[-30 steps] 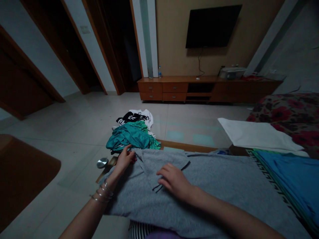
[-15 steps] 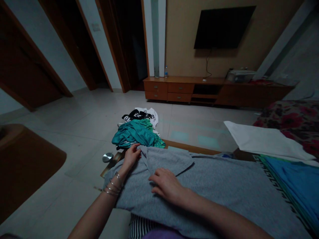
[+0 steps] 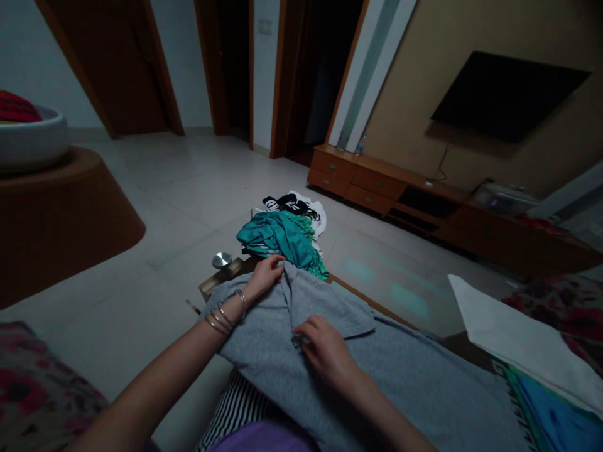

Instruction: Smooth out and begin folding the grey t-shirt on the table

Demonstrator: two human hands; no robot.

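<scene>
A grey T-shirt [image 3: 400,376] lies spread over the low table in front of me, with one sleeve [image 3: 334,307] folded back across it. At the shirt's far left edge, my left hand [image 3: 267,276], wearing silver bangles [image 3: 225,315] on the wrist, is closed on the cloth. My right hand [image 3: 325,348] pinches a gathered bit of the shirt just below the sleeve. Beyond my left hand a teal garment [image 3: 273,232] sits crumpled on a pile with black-and-white clothes [image 3: 301,207].
White cloth [image 3: 513,333] and blue fabric [image 3: 551,402] lie at the right. A round metal piece [image 3: 221,260] sits at the table's left corner. A brown stand [image 3: 70,220] holding a white bowl [image 3: 32,141] is at the left. Across the room stands a TV cabinet [image 3: 377,185].
My view has turned left and tilted. My right hand, with loose fingers over the shirt before, now pinches its cloth. My left hand keeps its hold on the edge.
</scene>
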